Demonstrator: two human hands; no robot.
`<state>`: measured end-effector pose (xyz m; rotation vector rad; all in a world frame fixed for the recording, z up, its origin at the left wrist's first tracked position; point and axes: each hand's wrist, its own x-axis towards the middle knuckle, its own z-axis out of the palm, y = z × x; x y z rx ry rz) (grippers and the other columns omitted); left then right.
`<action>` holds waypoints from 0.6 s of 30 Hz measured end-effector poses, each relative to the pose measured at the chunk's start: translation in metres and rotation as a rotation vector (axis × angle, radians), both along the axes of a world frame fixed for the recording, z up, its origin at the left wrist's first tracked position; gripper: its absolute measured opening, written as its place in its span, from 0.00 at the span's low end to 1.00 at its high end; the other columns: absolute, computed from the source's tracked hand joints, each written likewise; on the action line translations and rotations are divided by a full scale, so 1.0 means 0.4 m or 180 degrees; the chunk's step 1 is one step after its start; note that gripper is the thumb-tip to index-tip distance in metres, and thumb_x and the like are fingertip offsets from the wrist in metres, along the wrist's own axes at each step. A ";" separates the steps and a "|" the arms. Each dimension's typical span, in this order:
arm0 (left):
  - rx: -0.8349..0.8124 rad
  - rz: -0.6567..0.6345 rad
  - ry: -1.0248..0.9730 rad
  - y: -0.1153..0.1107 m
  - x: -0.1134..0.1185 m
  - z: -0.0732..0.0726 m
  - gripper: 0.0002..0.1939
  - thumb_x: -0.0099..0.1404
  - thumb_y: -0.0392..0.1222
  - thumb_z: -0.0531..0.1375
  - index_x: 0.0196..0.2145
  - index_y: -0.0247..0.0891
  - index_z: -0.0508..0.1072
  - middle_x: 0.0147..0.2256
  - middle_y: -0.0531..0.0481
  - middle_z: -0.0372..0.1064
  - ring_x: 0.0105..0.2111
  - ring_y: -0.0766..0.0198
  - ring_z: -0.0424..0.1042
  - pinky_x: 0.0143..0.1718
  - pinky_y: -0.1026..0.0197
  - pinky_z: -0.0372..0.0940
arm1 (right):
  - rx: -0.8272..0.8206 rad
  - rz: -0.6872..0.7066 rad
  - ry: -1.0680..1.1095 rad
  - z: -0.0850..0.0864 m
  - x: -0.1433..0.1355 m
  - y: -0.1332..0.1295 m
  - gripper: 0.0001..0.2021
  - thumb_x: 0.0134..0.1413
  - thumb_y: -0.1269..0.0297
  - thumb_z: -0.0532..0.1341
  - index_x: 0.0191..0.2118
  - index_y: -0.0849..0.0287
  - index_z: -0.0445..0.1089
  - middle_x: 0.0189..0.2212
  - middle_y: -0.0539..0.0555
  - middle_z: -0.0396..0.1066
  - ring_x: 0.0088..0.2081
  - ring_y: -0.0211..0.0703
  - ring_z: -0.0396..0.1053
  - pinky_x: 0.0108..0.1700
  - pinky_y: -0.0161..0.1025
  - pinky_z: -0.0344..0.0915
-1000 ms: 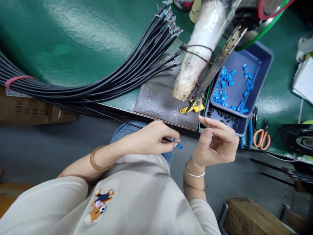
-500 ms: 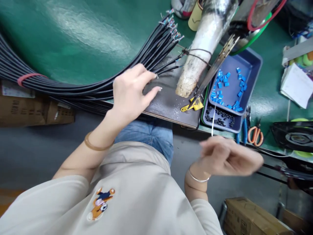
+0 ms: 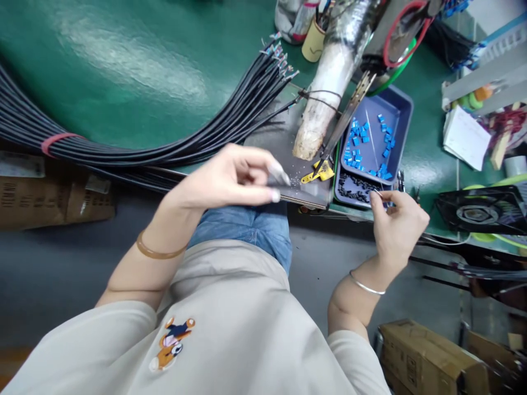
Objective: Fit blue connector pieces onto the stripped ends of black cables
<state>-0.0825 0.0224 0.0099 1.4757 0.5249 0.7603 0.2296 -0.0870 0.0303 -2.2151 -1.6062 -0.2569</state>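
Note:
My left hand (image 3: 234,178) is over the bench's front edge, its thumb and fingers closed round something dark and blurred. My right hand (image 3: 397,222) pinches a small thing, too small to name, at the front of the tray of black parts (image 3: 356,189). Behind that lies a blue-grey tray (image 3: 401,123) holding blue connectors (image 3: 354,156). A thick bundle of black cables (image 3: 197,137), with bared coloured wire ends, curves across the bench beyond my left hand. Between the hands, a yellow tool (image 3: 323,171) lies below a wrapped white post (image 3: 321,99).
A black fan (image 3: 480,213) and white papers (image 3: 465,137) are at the right. A yellow cup (image 3: 313,41) stands behind the post. Cardboard boxes sit below the bench, one at the left (image 3: 53,192) and others at the lower right (image 3: 428,356).
My left hand has come off the cables toward the bench edge and closed. My right hand has risen to the tray of black parts, its fingers now pinched. The view has shifted slightly right.

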 end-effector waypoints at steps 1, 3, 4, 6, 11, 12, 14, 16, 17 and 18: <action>-0.0081 -0.0609 0.0134 -0.020 0.007 0.010 0.09 0.55 0.35 0.69 0.35 0.34 0.77 0.19 0.58 0.58 0.20 0.75 0.56 0.21 0.67 0.53 | -0.0121 -0.0026 0.0024 -0.006 0.021 0.011 0.09 0.55 0.60 0.64 0.32 0.59 0.76 0.28 0.51 0.73 0.25 0.35 0.58 0.35 0.38 0.55; -0.0195 -0.1326 0.0221 -0.051 0.030 0.014 0.09 0.56 0.38 0.68 0.36 0.33 0.79 0.20 0.56 0.62 0.21 0.74 0.58 0.22 0.67 0.54 | -0.0305 -0.0103 0.0115 -0.016 0.052 0.034 0.06 0.53 0.61 0.66 0.30 0.59 0.76 0.28 0.52 0.73 0.26 0.36 0.59 0.36 0.39 0.53; -0.0266 -0.1480 0.0251 -0.062 0.043 0.008 0.08 0.58 0.39 0.66 0.35 0.32 0.79 0.20 0.55 0.62 0.21 0.74 0.58 0.22 0.67 0.54 | -0.0355 -0.0136 0.0175 -0.021 0.063 0.047 0.05 0.51 0.62 0.67 0.30 0.58 0.76 0.28 0.52 0.73 0.27 0.36 0.59 0.36 0.39 0.52; -0.0577 -0.1302 0.0276 -0.078 0.067 -0.013 0.08 0.60 0.39 0.63 0.33 0.29 0.78 0.20 0.54 0.64 0.20 0.74 0.59 0.22 0.68 0.55 | -0.0403 -0.0242 0.0308 -0.029 0.079 0.071 0.05 0.46 0.64 0.70 0.27 0.57 0.76 0.26 0.51 0.71 0.26 0.35 0.58 0.35 0.40 0.50; -0.0959 -0.0074 -0.0044 -0.105 0.092 -0.070 0.04 0.56 0.33 0.62 0.32 0.30 0.73 0.23 0.55 0.65 0.23 0.75 0.64 0.27 0.70 0.60 | -0.0316 -0.0408 0.0570 -0.050 0.093 0.104 0.08 0.37 0.65 0.74 0.21 0.56 0.74 0.15 0.45 0.57 0.21 0.34 0.52 0.34 0.42 0.47; -0.0942 0.0068 -0.0112 -0.110 0.093 -0.077 0.05 0.55 0.32 0.62 0.32 0.31 0.73 0.24 0.55 0.66 0.24 0.75 0.65 0.28 0.71 0.60 | -0.0285 -0.0387 0.0584 -0.052 0.092 0.103 0.08 0.37 0.65 0.73 0.21 0.55 0.74 0.15 0.44 0.57 0.21 0.34 0.52 0.34 0.42 0.48; -0.0888 0.0210 -0.0222 -0.117 0.095 -0.083 0.07 0.55 0.33 0.64 0.33 0.31 0.73 0.28 0.53 0.69 0.27 0.74 0.68 0.32 0.70 0.63 | -0.0171 -0.0358 0.0605 -0.051 0.081 0.093 0.07 0.40 0.67 0.72 0.22 0.55 0.73 0.15 0.44 0.58 0.21 0.34 0.53 0.34 0.41 0.49; -0.0791 0.0331 -0.0260 -0.123 0.101 -0.083 0.08 0.55 0.36 0.66 0.33 0.31 0.74 0.30 0.51 0.72 0.30 0.72 0.70 0.35 0.69 0.65 | 0.0028 -0.0371 0.0593 -0.042 0.060 0.077 0.05 0.44 0.68 0.69 0.24 0.54 0.73 0.17 0.45 0.61 0.20 0.34 0.55 0.34 0.41 0.51; -0.0726 0.0427 -0.0253 -0.125 0.105 -0.081 0.08 0.56 0.37 0.66 0.32 0.31 0.74 0.30 0.51 0.72 0.31 0.71 0.71 0.36 0.68 0.66 | 0.0190 -0.0364 0.0627 -0.035 0.045 0.068 0.03 0.47 0.68 0.68 0.27 0.54 0.73 0.19 0.46 0.64 0.21 0.34 0.56 0.34 0.40 0.52; -0.0643 0.0547 -0.0234 -0.127 0.109 -0.078 0.08 0.56 0.38 0.66 0.31 0.31 0.74 0.30 0.50 0.73 0.31 0.70 0.71 0.36 0.68 0.66 | 0.0380 -0.0347 0.0686 -0.026 0.027 0.058 0.01 0.49 0.67 0.66 0.29 0.54 0.74 0.23 0.47 0.68 0.21 0.34 0.57 0.33 0.40 0.54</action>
